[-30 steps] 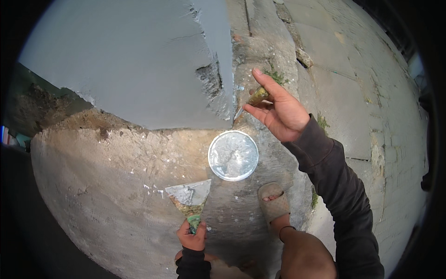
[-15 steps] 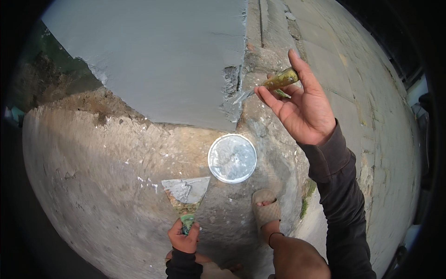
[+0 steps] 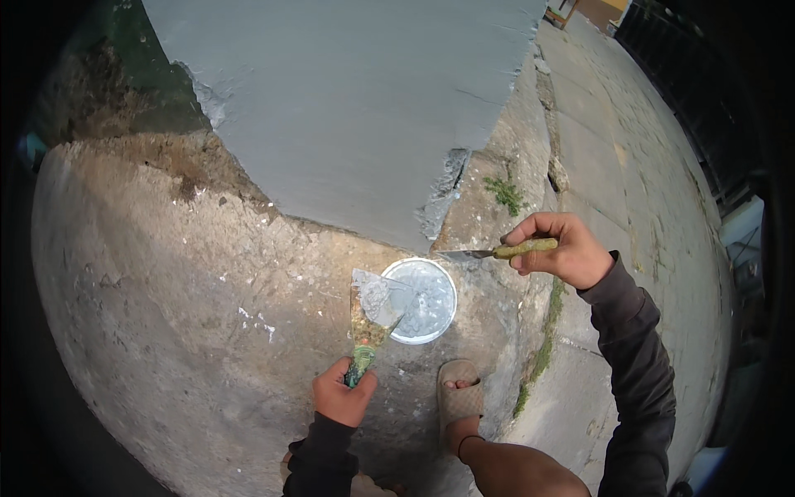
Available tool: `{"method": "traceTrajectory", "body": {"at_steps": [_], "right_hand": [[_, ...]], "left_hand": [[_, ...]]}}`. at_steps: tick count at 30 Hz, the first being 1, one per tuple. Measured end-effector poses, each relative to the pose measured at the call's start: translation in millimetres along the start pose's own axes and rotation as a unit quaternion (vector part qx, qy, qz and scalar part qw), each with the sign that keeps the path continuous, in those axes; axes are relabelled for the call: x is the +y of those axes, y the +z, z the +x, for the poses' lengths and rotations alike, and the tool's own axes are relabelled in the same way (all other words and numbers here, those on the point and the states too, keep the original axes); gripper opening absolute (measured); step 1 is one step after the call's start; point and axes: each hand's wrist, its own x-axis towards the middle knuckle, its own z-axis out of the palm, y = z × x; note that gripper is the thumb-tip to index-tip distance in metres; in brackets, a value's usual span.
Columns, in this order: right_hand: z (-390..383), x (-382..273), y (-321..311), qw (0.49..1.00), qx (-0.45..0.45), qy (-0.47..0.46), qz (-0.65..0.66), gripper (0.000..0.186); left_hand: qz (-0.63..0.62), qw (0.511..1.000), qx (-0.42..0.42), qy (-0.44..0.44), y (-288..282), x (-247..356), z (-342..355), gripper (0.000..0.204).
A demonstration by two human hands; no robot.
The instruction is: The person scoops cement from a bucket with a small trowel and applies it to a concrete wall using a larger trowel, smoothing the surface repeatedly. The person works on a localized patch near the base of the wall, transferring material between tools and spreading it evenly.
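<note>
My left hand [image 3: 345, 393] is closed round the green handle of a wide putty knife [image 3: 369, 321]. Grey filler lies on its blade, which overlaps the left rim of a round white bucket [image 3: 451, 291] with wet grey paste inside. In my right hand [image 3: 564, 250], fingers and thumb pinch the yellowish handle of a small pointed trowel [image 3: 469, 254]. Its thin blade points left, just above the bucket's upper right rim and close to the lower corner of a grey plastered wall [image 3: 348, 116]. A rough chipped patch [image 3: 448, 186] marks that wall's edge.
Stained concrete ground [image 3: 190, 331] spreads around the bucket. My sandaled foot [image 3: 460, 398] stands just below it. Small weeds [image 3: 505, 194] grow beside the wall's edge, and paving slabs [image 3: 604, 174] run along the right. A dark fence [image 3: 696, 91] stands at far right.
My right hand has come down from beside the wall's chipped edge to the bucket, turning the trowel level. My left hand has raised the putty knife up and right, over the bucket's rim.
</note>
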Motion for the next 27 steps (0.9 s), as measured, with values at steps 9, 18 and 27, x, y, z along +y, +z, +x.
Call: {"method": "traceTrajectory", "body": {"at_steps": [9, 18, 27], "right_hand": [[63.0, -41.5, 25.0, 0.92, 0.046, -0.22, -0.322, 0.023], [32.3, -69.0, 12.4, 0.909, 0.151, -0.279, -0.269, 0.021], [53.2, -45.4, 45.2, 0.89, 0.145, -0.306, -0.307, 0.021]], "left_hand": [[-0.005, 0.997, 0.004, -0.081, 9.3, -8.0, 5.2, 0.016], [-0.002, 0.997, 0.014, -0.074, 3.0, -9.9, 6.6, 0.016], [0.0, 0.998, 0.03, -0.061, 2.9, -9.8, 8.5, 0.015]]}}
